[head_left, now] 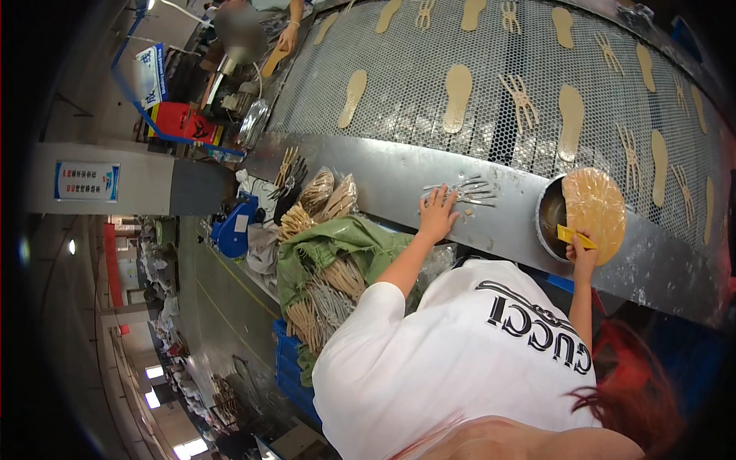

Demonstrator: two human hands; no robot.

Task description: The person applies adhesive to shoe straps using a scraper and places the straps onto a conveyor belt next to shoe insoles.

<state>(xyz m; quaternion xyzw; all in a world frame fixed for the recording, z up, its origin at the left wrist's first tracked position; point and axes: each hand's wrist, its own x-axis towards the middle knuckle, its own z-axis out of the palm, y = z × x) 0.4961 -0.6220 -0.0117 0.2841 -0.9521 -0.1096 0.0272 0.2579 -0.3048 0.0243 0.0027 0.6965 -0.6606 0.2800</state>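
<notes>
On the metal ledge (pixel 383 172), my left hand (pixel 438 215) lies with its fingers spread. Its fingertips touch one end of a grey strappy shoe upper (pixel 475 190), which lies flat with its strips fanned out to the right. My right hand (pixel 583 249) grips a yellow scraper (pixel 575 237) at the near side of a round metal pot (pixel 546 218). A tan round cover (pixel 602 211) with a shiny, film-like surface hides the pot's right part. What is inside the pot is hard to make out.
Beyond the ledge, a mesh conveyor (pixel 414 100) carries tan insoles (pixel 458 98) and strappy uppers (pixel 520 101) in rows. A green sack (pixel 345 234) with bundled straps (pixel 310 318) stands left of me. Wrapped bundles (pixel 337 198) lie nearby. Another person's hand (pixel 288 37) is at the far left.
</notes>
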